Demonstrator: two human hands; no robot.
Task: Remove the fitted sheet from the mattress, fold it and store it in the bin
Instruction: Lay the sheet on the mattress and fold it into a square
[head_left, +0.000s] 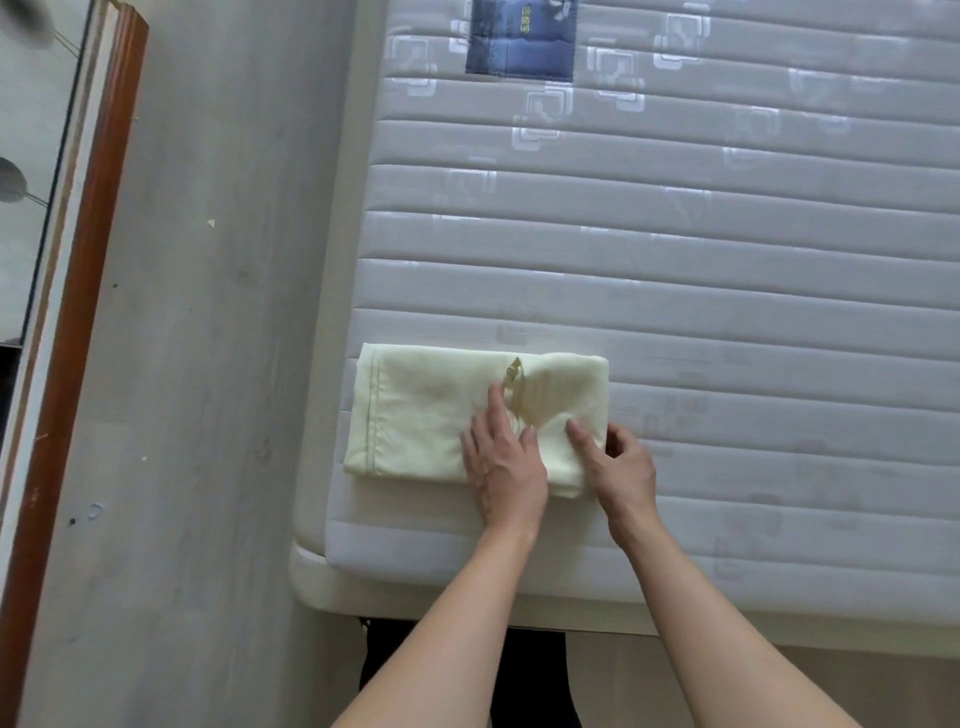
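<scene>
The pale yellow fitted sheet (426, 410) lies folded into a flat rectangle on the near left corner of the bare quilted mattress (675, 270). My left hand (501, 462) lies flat on the middle of the fold, fingers straight, pressing it down. My right hand (615, 462) grips the sheet's right edge, thumb on top and fingers curled round the side. A bunched seam with elastic shows on top of the fold just above my left fingers. No bin is in view.
A grey floor (197, 364) runs along the left of the bed. A wooden-framed panel (67, 291) stands at the far left. A blue label (522, 39) is sewn on the mattress at the far end.
</scene>
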